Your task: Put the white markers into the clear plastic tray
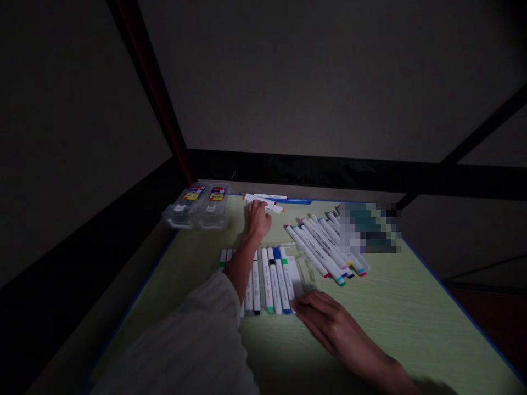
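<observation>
My left hand [258,219] reaches to the far side of the table, its fingers curled over a white marker [275,208] with an orange end. More white markers [270,196] lie just beyond it. Below my left forearm, a clear case [307,271] holds a row of white markers [267,282] with green, black and blue ends; the forearm hides part of the row. My right hand [329,323] is at the case's near right corner, its fingertips closed against the edge beside the last markers.
A loose pile of white markers [323,247] with coloured ends lies to the right, beside a pixelated patch. Two clear plastic cases [212,214] with bright labels stand at the far left. A blue strip [294,201] lies along the back of the green table [411,323].
</observation>
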`<state>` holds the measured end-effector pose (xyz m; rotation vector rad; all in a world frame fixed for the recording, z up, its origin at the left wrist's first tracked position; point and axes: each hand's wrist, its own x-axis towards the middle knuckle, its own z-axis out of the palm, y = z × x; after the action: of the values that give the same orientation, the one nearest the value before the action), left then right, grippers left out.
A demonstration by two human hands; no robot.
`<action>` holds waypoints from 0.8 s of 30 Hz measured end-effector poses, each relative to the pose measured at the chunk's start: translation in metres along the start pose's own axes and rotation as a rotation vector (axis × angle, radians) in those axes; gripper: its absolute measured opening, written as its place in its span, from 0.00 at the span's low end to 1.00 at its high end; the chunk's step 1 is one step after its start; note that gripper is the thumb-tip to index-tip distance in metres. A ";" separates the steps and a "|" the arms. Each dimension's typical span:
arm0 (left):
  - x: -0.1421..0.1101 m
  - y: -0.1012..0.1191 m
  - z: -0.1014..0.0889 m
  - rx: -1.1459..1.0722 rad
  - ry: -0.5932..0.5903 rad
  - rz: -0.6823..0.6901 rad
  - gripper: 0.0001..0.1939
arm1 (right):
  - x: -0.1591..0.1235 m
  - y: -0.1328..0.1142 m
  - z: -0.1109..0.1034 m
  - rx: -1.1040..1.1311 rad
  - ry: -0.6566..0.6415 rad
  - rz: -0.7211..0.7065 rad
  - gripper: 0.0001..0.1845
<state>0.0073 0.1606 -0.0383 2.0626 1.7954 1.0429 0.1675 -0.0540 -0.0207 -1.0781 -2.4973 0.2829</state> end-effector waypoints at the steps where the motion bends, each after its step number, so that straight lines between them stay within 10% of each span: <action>1: -0.001 0.000 0.001 0.027 -0.027 0.002 0.18 | 0.000 0.000 -0.001 0.005 -0.003 0.005 0.13; 24: -0.007 -0.001 -0.006 0.268 -0.174 0.012 0.19 | -0.001 0.001 0.000 0.002 -0.055 0.009 0.15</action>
<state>0.0032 0.1531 -0.0369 2.2368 1.9210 0.6294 0.1685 -0.0546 -0.0214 -1.0949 -2.5408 0.3224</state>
